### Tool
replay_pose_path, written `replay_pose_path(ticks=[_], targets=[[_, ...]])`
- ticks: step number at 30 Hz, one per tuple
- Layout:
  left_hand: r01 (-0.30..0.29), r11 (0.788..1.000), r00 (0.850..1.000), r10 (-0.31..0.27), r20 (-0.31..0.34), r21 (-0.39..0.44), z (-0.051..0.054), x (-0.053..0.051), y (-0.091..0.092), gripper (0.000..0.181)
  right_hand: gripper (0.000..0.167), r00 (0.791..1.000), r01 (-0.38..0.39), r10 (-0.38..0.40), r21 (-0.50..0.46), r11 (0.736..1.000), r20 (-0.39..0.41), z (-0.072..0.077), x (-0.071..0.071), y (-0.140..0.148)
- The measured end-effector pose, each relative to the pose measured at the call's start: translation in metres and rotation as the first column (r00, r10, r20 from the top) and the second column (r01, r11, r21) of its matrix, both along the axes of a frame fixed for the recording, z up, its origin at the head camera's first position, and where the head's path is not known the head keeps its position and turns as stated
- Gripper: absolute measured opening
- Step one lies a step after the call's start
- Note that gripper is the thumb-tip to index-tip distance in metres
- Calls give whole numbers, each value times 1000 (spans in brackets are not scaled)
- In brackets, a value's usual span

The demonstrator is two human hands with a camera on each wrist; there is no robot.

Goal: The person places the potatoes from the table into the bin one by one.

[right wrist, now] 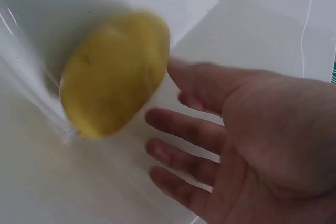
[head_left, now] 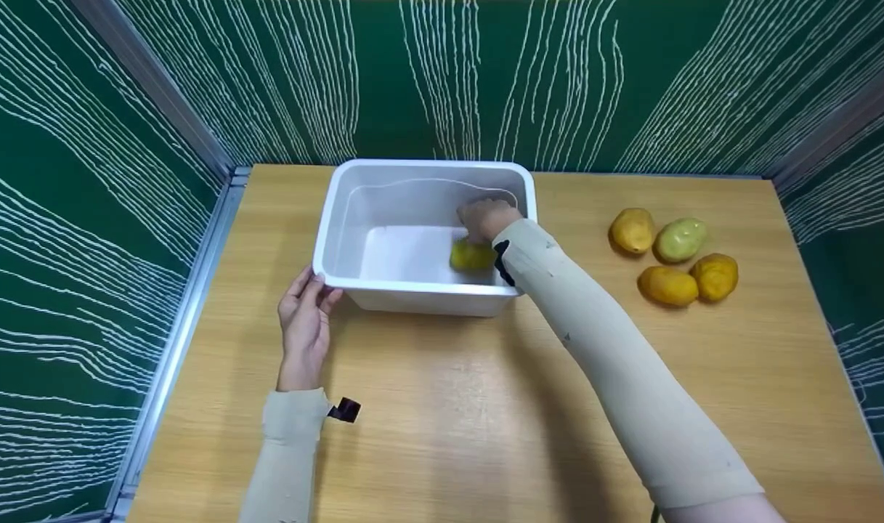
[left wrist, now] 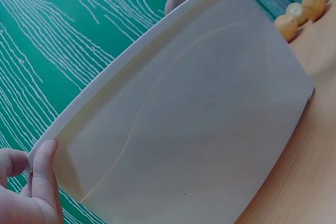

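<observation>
- Head view: the left hand [head_left: 305, 319] grips the near left corner of the white bin [head_left: 420, 287] on the desk [head_left: 427, 436], while the right hand [head_left: 485, 216] reaches inside, beside a yellow potato-like piece [head_left: 473, 256] toward the bin's right end; three other yellow pieces [head_left: 668, 285] and a green piece [head_left: 680, 240] lie to the right
- Left wrist view: thumb and fingers pinch the rim; a light, steady hold should stop sliding without tipping
- Right wrist view: fingers are spread, not wrapped round the blurred piece; whether a fingertip touches it, I cannot tell; working low and gently should spare it knocks against the wall
</observation>
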State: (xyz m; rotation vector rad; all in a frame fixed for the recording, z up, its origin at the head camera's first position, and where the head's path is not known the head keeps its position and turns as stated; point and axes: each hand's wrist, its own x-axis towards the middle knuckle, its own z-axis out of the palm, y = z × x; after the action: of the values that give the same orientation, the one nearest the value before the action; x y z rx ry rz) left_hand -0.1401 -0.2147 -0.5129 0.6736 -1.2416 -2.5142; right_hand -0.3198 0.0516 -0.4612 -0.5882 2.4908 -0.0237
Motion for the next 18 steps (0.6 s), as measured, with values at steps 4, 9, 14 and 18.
replay_pose_path(ticks=[4,9,14,18], targets=[[2,1000,1000,-2,11,-4,1,0,1,45,20,998,52,-51,-15,999,42,1,2,0],[9,1000,1000,-9,27,-9,3,0,1,45,23,986,151,-144,-73,986,85,7,3,2],[12,1000,1000,-12,24,1,3,1,0,47,26,986,161,-154,-123,979,70,21,4,3],[14,1000,1000,-14,21,7,2,1,-2,48,32,997,76,-74,-101,992,27,33,5,2]])
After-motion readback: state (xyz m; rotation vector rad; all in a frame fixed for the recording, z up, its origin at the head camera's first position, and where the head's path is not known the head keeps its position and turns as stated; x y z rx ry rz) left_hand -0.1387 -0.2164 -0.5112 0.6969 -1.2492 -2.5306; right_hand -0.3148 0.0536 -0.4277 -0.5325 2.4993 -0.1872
